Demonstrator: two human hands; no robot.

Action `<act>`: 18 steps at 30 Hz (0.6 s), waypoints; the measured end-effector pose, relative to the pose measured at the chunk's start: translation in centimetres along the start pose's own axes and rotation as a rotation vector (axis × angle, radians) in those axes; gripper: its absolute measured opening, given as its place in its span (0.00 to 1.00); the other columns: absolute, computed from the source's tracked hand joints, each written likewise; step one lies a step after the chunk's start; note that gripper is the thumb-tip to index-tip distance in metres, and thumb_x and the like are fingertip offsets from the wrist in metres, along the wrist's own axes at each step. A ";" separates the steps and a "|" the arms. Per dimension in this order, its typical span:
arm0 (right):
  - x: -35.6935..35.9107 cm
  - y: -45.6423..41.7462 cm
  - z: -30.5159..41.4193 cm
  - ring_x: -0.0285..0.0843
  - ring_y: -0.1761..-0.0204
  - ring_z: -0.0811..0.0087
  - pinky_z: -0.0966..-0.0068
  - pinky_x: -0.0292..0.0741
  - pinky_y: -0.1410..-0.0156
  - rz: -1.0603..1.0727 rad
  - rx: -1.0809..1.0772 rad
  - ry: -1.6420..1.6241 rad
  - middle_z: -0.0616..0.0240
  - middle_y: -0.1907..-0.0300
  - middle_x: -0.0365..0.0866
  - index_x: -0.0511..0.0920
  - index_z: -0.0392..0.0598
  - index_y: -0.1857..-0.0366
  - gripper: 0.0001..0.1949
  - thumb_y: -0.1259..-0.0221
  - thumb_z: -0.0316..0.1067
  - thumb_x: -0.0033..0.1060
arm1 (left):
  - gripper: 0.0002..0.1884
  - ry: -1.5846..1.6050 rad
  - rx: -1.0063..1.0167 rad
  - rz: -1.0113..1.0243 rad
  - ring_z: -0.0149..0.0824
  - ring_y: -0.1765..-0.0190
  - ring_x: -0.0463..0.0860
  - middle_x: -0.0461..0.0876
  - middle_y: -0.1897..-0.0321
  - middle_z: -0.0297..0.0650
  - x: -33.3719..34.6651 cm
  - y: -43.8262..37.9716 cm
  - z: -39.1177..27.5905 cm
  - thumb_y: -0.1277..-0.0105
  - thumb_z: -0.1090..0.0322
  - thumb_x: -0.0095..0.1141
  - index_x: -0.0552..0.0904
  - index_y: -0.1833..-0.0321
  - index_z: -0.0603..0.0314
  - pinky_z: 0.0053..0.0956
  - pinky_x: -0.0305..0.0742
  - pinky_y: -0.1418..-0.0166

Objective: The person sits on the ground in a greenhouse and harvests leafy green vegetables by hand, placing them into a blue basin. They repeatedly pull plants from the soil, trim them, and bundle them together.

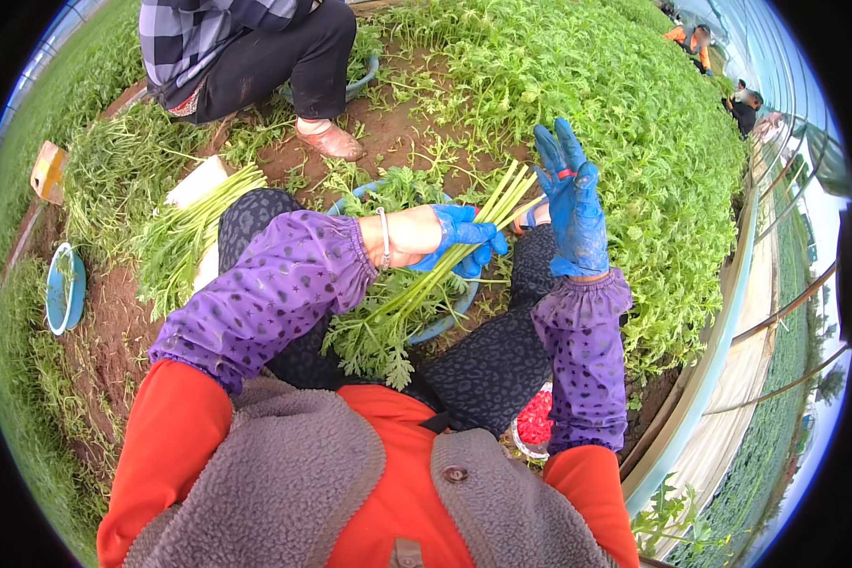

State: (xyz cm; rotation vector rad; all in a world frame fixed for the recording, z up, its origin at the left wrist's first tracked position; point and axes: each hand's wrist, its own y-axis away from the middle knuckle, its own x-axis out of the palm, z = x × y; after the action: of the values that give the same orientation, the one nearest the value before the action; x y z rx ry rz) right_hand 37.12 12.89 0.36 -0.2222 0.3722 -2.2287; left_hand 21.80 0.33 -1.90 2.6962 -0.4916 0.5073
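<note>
In a blue glove, my left hand (461, 238) is closed around a bunch of leafy green stalks (433, 273), cut ends up to the right and leaves hanging down to the left. My right hand (575, 206), gloved the same way with a red band on one finger, is raised right of the stalk ends with nothing in it. Below the bunch, between my knees, a blue basin (444, 323) holds more greens. A pile of similar stalks (202, 227) lies on a white surface beside my left knee.
A co-worker (277, 64) sits close ahead at the upper left. Dense plants (653, 177) grow on the right beside the greenhouse edge. A small blue tub (76, 287) stands far left. A container of red pieces (534, 419) is by my right thigh.
</note>
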 end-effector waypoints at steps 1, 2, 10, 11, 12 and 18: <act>0.3 0.2 0.0 0.48 0.31 0.58 0.59 0.48 0.31 -0.050 0.032 -0.083 0.52 0.34 0.53 0.52 0.47 0.34 0.44 0.49 0.71 0.42 | 0.15 0.023 -0.001 -0.017 0.21 0.69 0.77 0.78 0.71 0.29 -0.1 -0.1 0.0 0.34 0.54 0.48 0.77 0.54 0.56 0.13 0.70 0.70; -0.9 0.4 -1.5 0.48 0.31 0.58 0.58 0.47 0.31 -0.003 0.090 -0.282 0.54 0.34 0.54 0.54 0.49 0.34 0.43 0.49 0.70 0.45 | 0.15 0.045 -0.003 -0.032 0.21 0.69 0.77 0.78 0.70 0.29 0.0 -0.2 -0.2 0.34 0.54 0.48 0.78 0.55 0.56 0.13 0.70 0.70; 3.9 -1.7 -0.9 0.73 0.49 0.55 0.58 0.67 0.39 -0.079 0.208 -0.357 0.58 0.64 0.77 0.70 0.43 0.58 0.14 0.37 0.43 0.49 | 0.11 -0.335 0.306 -0.004 0.31 0.71 0.79 0.79 0.73 0.36 -2.2 -1.6 -0.5 0.43 0.60 0.58 0.77 0.64 0.60 0.26 0.73 0.68; 4.2 -3.2 -0.7 0.73 0.49 0.56 0.57 0.67 0.39 -0.100 0.130 -0.352 0.57 0.63 0.77 0.70 0.43 0.57 0.14 0.37 0.42 0.48 | 0.12 -0.635 0.374 -0.264 0.36 0.70 0.79 0.80 0.72 0.39 -2.9 -0.7 -1.6 0.43 0.60 0.58 0.77 0.62 0.59 0.29 0.73 0.67; 5.0 -4.7 -0.5 0.73 0.49 0.56 0.57 0.66 0.38 -0.121 0.053 -0.348 0.57 0.62 0.77 0.71 0.43 0.57 0.13 0.36 0.42 0.47 | 0.13 -0.933 0.422 -0.528 0.40 0.68 0.80 0.80 0.71 0.42 -4.0 0.4 -2.8 0.44 0.60 0.58 0.76 0.60 0.58 0.33 0.72 0.66; 15.4 -12.2 -2.8 0.66 0.42 0.53 0.58 0.65 0.35 0.007 0.119 -0.724 0.47 0.48 0.69 0.70 0.34 0.54 0.14 0.35 0.34 0.44 | 0.15 -1.445 0.551 -0.795 0.48 0.61 0.78 0.78 0.67 0.45 -11.9 14.7 -9.1 0.44 0.61 0.57 0.77 0.54 0.53 0.37 0.72 0.57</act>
State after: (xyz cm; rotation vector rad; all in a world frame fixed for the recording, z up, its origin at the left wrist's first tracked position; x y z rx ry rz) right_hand 17.83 8.77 2.38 -0.9200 -0.1529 -1.9895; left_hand 3.04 -5.74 5.31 2.9270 0.5352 -1.7894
